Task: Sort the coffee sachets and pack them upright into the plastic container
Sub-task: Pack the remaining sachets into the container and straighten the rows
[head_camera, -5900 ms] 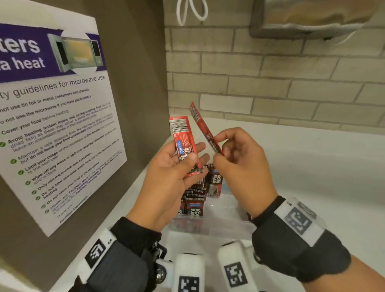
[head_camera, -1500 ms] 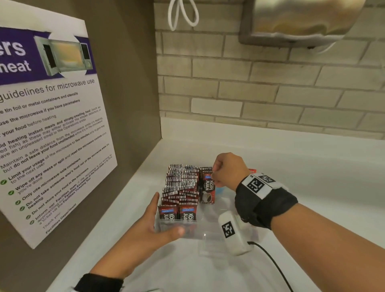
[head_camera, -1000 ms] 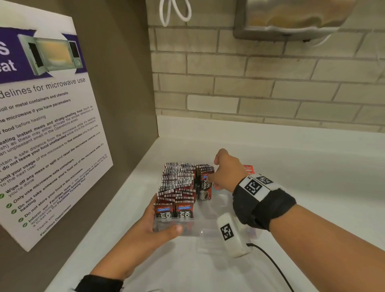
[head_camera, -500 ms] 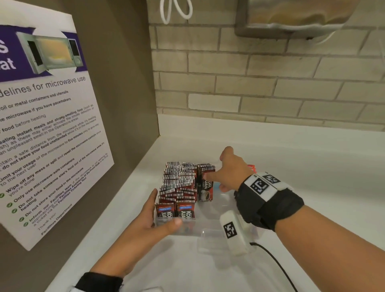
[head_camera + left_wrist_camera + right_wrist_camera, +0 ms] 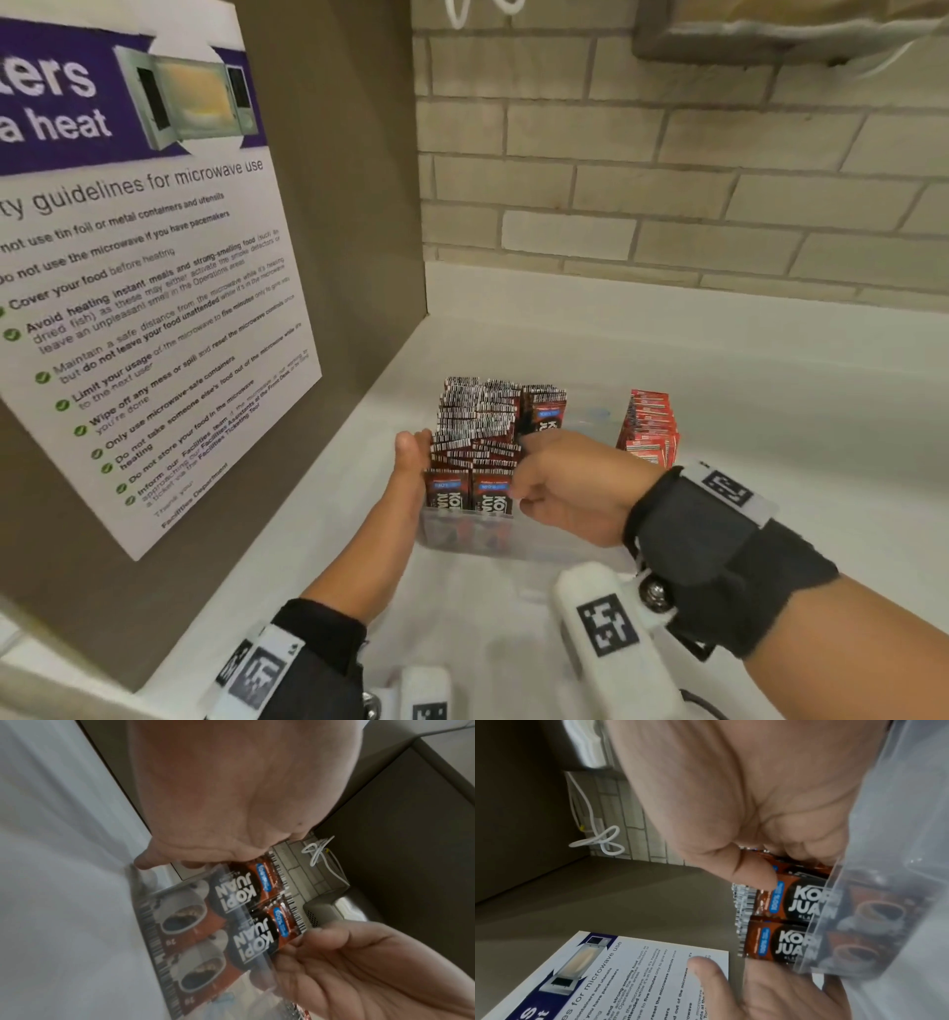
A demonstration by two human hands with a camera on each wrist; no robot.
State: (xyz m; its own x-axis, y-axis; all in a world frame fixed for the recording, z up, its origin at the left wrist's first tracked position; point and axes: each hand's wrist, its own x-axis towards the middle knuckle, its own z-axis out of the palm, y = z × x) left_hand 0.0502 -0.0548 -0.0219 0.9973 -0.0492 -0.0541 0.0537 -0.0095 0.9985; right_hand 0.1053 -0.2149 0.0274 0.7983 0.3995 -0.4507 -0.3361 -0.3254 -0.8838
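A clear plastic container [image 5: 462,534] stands on the white counter [image 5: 744,411]. Brown Kopi Juan sachets [image 5: 477,426] are packed upright in rows in its left part, and red sachets [image 5: 649,431] stand at its right end. My left hand [image 5: 413,452] lies with straight fingers along the left side of the brown rows. My right hand [image 5: 534,483] grips the right front of the brown block. In the right wrist view its thumb [image 5: 752,874] presses on the front sachet [image 5: 795,902] and its fingers curl behind. The left wrist view shows the two front sachets [image 5: 246,914] between both hands.
A brown side panel with a microwave poster [image 5: 144,288] rises close on the left. The brick wall [image 5: 667,180] closes the back, with a metal appliance [image 5: 770,31] and a looped white cable [image 5: 600,841] above. Bare counter stretches to the right of the container.
My right hand came back from the far sachets to the near right front of the brown block. My left hand slid from the container's front corner up along its left side.
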